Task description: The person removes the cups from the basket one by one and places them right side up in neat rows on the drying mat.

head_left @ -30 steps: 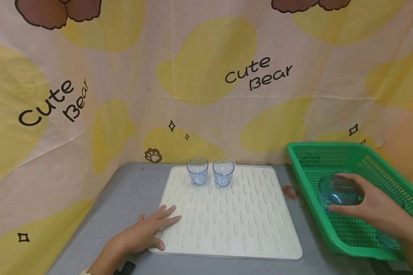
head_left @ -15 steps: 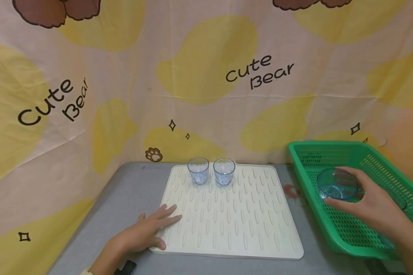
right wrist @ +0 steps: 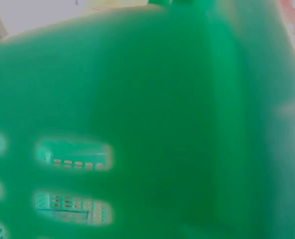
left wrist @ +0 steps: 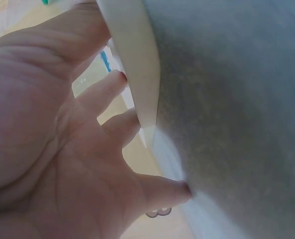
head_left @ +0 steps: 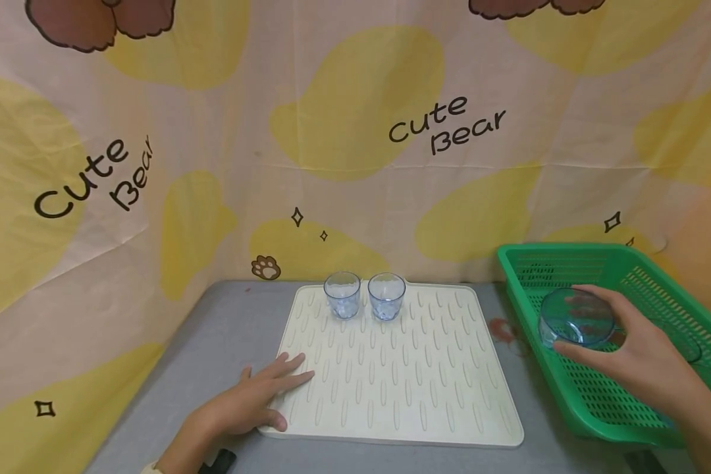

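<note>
In the head view my right hand (head_left: 634,342) grips a clear bluish drinking glass (head_left: 571,322), fingers behind it and thumb on its near side. The glass overlaps the left part of the green basket (head_left: 539,378). My left hand (head_left: 249,403) rests with spread fingers on the left edge of a cream ribbed mat (head_left: 415,388). Two similar glasses, the left glass (head_left: 343,303) and the right glass (head_left: 386,304), stand upright side by side at the mat's back. The left wrist view shows the palm and straight fingers (left wrist: 125,127) along the mat's side.
Another glass (head_left: 690,349) lies in the basket, mostly hidden behind my right forearm. The basket's wall (right wrist: 152,99) fills the right wrist view. A patterned cloth (head_left: 355,217) hangs behind the grey table (head_left: 213,342). A small black object (head_left: 220,461) sits by my left wrist.
My right hand has lifted the glass slightly and brought it a little left, toward the basket's left rim. The left hand stays in place on the mat.
</note>
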Motion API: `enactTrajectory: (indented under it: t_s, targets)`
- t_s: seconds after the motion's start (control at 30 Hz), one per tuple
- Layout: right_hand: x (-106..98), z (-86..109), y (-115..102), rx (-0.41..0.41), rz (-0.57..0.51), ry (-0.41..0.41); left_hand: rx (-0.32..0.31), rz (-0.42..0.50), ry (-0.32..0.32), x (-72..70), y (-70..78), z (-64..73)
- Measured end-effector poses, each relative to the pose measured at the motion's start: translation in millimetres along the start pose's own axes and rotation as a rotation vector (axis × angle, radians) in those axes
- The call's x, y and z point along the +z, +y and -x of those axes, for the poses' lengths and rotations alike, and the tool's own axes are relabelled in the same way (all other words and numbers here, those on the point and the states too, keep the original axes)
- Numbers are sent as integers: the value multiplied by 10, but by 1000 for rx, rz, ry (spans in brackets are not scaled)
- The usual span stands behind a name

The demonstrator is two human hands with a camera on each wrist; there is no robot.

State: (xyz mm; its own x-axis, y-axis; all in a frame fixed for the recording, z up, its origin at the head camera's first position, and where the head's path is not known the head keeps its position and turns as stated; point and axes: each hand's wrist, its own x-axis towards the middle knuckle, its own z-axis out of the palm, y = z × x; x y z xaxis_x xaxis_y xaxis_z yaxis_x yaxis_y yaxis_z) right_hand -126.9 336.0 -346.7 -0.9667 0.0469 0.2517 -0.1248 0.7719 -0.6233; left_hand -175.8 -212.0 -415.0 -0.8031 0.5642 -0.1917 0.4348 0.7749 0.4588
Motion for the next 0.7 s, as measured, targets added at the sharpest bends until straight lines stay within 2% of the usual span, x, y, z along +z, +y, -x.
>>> enactTrajectory:
  t_s: [0.33, 0.53, 0.7]
  targets:
    - [46, 27, -104, -19, 11, -16, -3, -2, 5, 22, -11, 3]
    - [92, 42, -174, -11, -23, -81, -1, -4, 9, 11, -5, 2]
    - [174, 59, -230, -36, -67, -132, -4, -4, 8, 8, 3, 1]
